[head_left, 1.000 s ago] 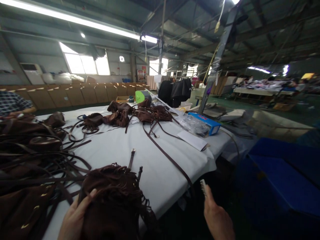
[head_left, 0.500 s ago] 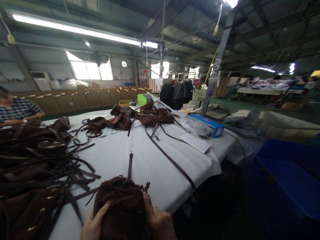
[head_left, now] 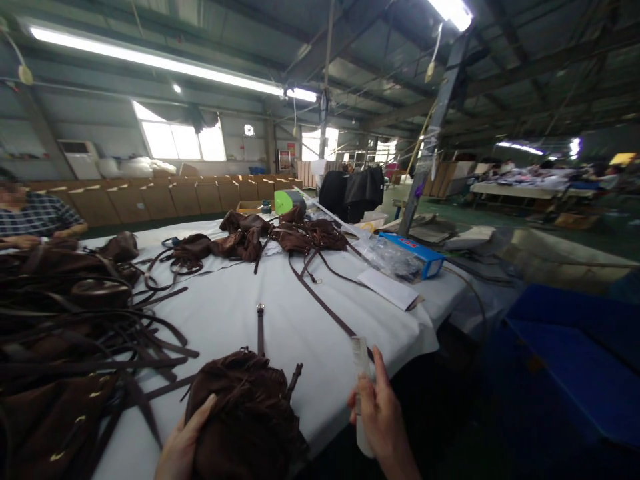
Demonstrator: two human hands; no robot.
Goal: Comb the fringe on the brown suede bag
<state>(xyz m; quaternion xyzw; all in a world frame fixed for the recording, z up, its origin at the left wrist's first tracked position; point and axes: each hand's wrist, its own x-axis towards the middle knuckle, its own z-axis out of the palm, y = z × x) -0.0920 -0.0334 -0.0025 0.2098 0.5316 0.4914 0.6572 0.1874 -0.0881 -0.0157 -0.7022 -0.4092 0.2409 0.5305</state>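
Observation:
A dark brown bag (head_left: pixel 245 413) with fringe lies at the near edge of the table, one buckled strap (head_left: pixel 261 327) stretched out beyond it. My left hand (head_left: pixel 185 437) grips the bag's left side, thumb on top and the other fingers hidden behind. To the right of the bag, my right hand (head_left: pixel 377 413) is closed around a pale comb (head_left: pixel 361 360), its toothed end pointing up and away. The comb is apart from the bag.
A white-covered table (head_left: pixel 225 297) carries a heap of brown bags (head_left: pixel 65 300) at left and more bags (head_left: pixel 310 237) at the back. A blue box (head_left: pixel 417 253) stands at right. A person in a checked shirt (head_left: pixel 43 217) sits at far left.
My right hand has moved off the bag to the right, and the comb now shows clearly in it. My left hand has stayed on the bag.

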